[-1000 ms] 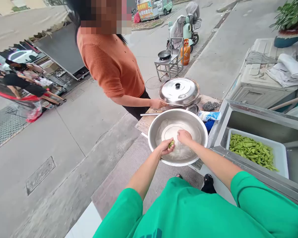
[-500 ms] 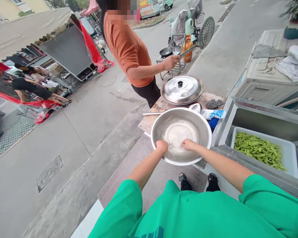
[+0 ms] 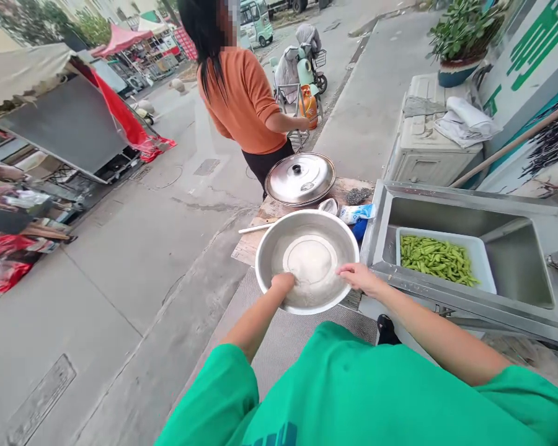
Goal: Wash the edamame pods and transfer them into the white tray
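A wide metal basin (image 3: pixel 264 248) sits at the near end of the wooden table (image 3: pixel 246 248). Inside it lies a cloudy whitish layer (image 3: pixel 310 257); I cannot make out whether it is liquid or wet grains. My left hand (image 3: pixel 283 284) is inside the near left part of the basin, knuckles up, its fingertips hidden from me. Over the right wall is my right hand (image 3: pixel 357 277), fingers stretched toward the basin's middle, with nothing seen in them. Behind the basin, a round metal lid (image 3: pixel 302 179) with a black knob lies on the table.
To the right, a metal sink (image 3: pixel 506 248) holds a white tray (image 3: pixel 483 266) of green pods (image 3: pixel 437 260). A blue-and-white packet (image 3: pixel 356 214) and a steel scourer (image 3: pixel 358 196) lie beside the basin. A person in an orange top (image 3: pixel 242 102) stands beyond the table.
My right hand has moved from inside the basin out toward its right wall, and its fingers have straightened. The view has swung right. The person has turned away; their long-handled strainer is out of sight.
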A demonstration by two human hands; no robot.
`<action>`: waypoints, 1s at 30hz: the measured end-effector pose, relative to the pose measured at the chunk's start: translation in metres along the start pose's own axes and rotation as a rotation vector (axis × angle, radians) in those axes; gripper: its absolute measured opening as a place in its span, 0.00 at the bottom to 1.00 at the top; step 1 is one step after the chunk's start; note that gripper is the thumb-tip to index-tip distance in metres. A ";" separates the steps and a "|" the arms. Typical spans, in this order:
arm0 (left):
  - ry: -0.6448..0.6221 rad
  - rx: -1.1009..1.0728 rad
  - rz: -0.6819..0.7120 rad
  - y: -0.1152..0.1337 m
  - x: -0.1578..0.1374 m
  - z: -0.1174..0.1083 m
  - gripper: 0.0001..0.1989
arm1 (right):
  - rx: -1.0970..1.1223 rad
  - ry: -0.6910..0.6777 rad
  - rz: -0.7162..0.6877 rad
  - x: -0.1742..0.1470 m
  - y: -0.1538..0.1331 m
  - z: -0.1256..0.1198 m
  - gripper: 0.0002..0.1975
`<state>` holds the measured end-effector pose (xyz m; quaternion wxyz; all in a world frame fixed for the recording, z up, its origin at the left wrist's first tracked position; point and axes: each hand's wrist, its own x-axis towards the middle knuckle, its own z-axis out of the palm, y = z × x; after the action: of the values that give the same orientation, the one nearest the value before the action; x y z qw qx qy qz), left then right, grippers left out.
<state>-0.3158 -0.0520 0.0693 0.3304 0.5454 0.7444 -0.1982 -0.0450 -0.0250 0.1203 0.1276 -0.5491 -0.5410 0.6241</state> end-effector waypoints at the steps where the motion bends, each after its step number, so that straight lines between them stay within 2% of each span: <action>1: -0.026 0.033 0.009 0.000 -0.002 -0.002 0.03 | 0.194 -0.004 0.031 -0.006 0.004 -0.018 0.08; 2: -0.051 0.068 0.020 0.000 -0.005 -0.005 0.03 | 0.350 0.001 0.038 -0.012 0.007 -0.038 0.08; 3: -0.076 0.098 0.037 0.000 -0.008 -0.009 0.07 | 0.466 0.034 0.016 -0.020 0.010 -0.060 0.08; 5: -0.098 0.134 0.074 -0.002 -0.014 -0.018 0.13 | 0.542 0.228 -0.083 -0.034 0.017 -0.109 0.09; 8: -0.131 0.130 0.132 0.001 -0.024 -0.039 0.16 | 0.319 0.735 -0.161 -0.045 0.036 -0.183 0.12; 9: -0.161 0.079 0.157 0.007 -0.027 -0.047 0.17 | 0.205 0.869 -0.148 -0.044 0.046 -0.205 0.14; 10: -0.198 -0.013 0.192 0.017 -0.030 -0.056 0.20 | 0.102 0.936 -0.119 -0.041 0.058 -0.226 0.16; 11: -0.231 -0.139 0.241 0.032 -0.033 -0.064 0.22 | 0.016 0.934 -0.077 -0.036 0.073 -0.247 0.18; 13: -0.259 -0.427 0.371 0.077 -0.035 -0.080 0.26 | -0.125 0.807 0.061 -0.024 0.109 -0.283 0.21; 15: -0.226 -0.632 0.500 0.142 -0.030 -0.086 0.27 | -0.217 0.697 0.244 -0.014 0.150 -0.316 0.22; 16: -0.204 -0.694 0.541 0.180 -0.025 -0.085 0.26 | -0.247 0.684 0.336 -0.011 0.171 -0.330 0.23; 18: -0.170 -0.794 0.562 0.260 -0.007 -0.072 0.22 | -0.262 0.689 0.498 -0.008 0.211 -0.356 0.23; 20: -0.166 -0.833 0.515 0.334 0.019 -0.047 0.19 | -0.248 0.679 0.613 -0.005 0.244 -0.374 0.22; 22: -0.195 -0.836 0.432 0.391 0.048 -0.018 0.17 | -0.238 0.662 0.695 0.000 0.270 -0.386 0.23; 23: -0.205 -0.792 0.359 0.412 0.063 -0.004 0.18 | -0.234 0.657 0.720 0.005 0.280 -0.390 0.23; 25: -0.188 -0.689 0.192 0.437 0.092 0.022 0.25 | -0.230 0.657 0.740 0.016 0.296 -0.397 0.25; 27: -0.144 -0.612 0.049 0.446 0.117 0.044 0.28 | -0.230 0.659 0.737 0.027 0.307 -0.402 0.25; 30: -0.105 -0.590 -0.045 0.447 0.145 0.070 0.23 | -0.236 0.661 0.717 0.042 0.319 -0.407 0.23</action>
<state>0.0976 0.1466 -0.0530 0.5082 0.3982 0.7636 -0.0087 0.4136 0.1024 -0.0858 0.0066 -0.8795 -0.3156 0.3561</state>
